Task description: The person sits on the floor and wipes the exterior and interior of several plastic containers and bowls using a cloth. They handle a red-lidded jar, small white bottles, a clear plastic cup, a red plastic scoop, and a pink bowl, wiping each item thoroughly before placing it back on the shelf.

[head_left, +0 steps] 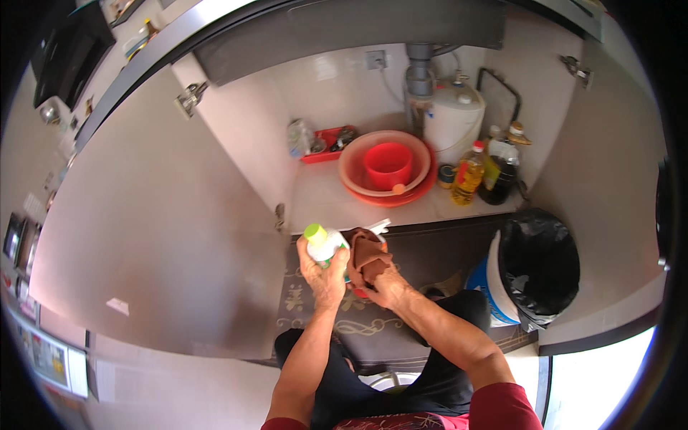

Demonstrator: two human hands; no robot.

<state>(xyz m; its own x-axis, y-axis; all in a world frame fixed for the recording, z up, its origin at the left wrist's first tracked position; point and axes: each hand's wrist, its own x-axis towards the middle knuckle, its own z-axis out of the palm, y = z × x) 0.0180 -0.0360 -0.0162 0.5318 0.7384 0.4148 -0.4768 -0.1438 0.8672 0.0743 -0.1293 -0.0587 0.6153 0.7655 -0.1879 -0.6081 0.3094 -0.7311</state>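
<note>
My left hand [326, 281] is wrapped round a white plastic bottle [327, 248] with a lime-green cap, tilted up in front of the open cabinet. Pressed against the bottle's right side is a bunched brown cloth [370, 259], which my right hand [388, 288] grips. Just behind the cloth a white spray nozzle [380, 227] sticks out; most of what it belongs to is hidden. A bit of red also shows beneath the cloth, too covered to name.
Inside the cabinet sit a pink basin [350, 162] with a red dipper [388, 166], a red tray [325, 156], a white tank [454, 118], an oil bottle [467, 175] and a dark bottle [499, 179]. A black-lined bin [539, 269] stands right. Open doors flank me; a patterned mat [423, 251] lies below.
</note>
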